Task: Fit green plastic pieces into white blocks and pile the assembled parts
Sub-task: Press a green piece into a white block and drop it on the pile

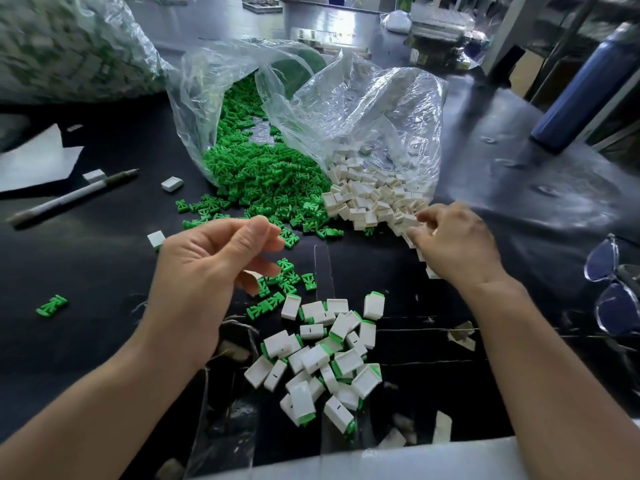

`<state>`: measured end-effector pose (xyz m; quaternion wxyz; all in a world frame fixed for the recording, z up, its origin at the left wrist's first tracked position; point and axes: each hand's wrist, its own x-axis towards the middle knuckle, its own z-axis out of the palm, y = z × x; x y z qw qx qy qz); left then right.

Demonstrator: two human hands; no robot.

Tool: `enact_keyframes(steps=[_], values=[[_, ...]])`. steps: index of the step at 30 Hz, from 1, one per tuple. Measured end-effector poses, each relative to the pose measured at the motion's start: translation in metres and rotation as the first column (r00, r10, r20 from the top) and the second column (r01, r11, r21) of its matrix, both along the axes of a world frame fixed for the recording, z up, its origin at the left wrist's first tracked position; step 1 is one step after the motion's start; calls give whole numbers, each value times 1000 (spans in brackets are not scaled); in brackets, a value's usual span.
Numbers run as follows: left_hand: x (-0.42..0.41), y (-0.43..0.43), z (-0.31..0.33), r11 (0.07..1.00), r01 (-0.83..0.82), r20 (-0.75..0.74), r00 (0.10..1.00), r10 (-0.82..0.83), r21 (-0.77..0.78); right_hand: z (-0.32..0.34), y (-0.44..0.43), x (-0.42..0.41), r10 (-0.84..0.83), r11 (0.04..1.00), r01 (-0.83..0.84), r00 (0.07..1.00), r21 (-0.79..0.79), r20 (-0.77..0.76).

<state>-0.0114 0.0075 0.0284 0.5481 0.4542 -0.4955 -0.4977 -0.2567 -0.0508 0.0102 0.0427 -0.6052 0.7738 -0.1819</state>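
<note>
Holds cannot be told for the curled left hand [207, 265] and right hand [457, 244]; blocks [367, 199] at centre right could be scattered by raking.

No text, label, brand or number can be read anywhere in the view. The pen [72, 197], lying at about nine o'clock on the dark table [86, 271], has a grey band on its barrel that may be print, but it is too blurred to tell. The white blocks [311, 331] piled at six o'clock each bear a short dark dash on one face, which is a plain mark and not a letter or a figure.
</note>
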Motion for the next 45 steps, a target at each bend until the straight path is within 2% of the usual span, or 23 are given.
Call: enact_keyframes(steps=[4,13,16,18,21,24,28,32,35,39,42,45], values=[[2,-2,-2,1000,-9,-14,1000,9,6,-3,-1,3,5,999,-4,1000,37,-20],[0,-3,-3,999,7,-5,1000,-7,32,-8,-5,1,3,1000,-4,999,23,43],[0,-3,-3,999,10,-2,1000,-10,43,-8,-5,1,-4,1000,4,999,-9,50],[0,-3,-3,998,22,1,1000,-22,55,-7,-4,1,4,996,4,996,-89,89],[-2,-2,-3,994,60,6,998,-60,94,1,3,11,127,959,-65,968,-275,215],[-6,-1,-4,984,102,26,994,-107,145,11,18,36,354,893,-223,884,-390,305],[-11,-1,-6,969,150,21,987,-157,197,9,38,67,620,757,-471,737,-453,268],[-13,-1,-6,966,167,15,985,-173,197,2,47,80,722,669,-576,655,-470,225],[-11,-3,-9,977,111,37,992,-120,180,3,46,81,751,652,-617,603,-441,268],[-7,-5,-9,991,47,77,995,-57,128,3,38,75,611,789,-508,708,-347,353],[-9,-3,-6,993,58,105,992,-69,106,-7,33,75,547,836,-534,787,-128,286],[-11,-2,-6,992,66,127,989,-80,107,-14,31,80,566,816,-576,812,40,146]])
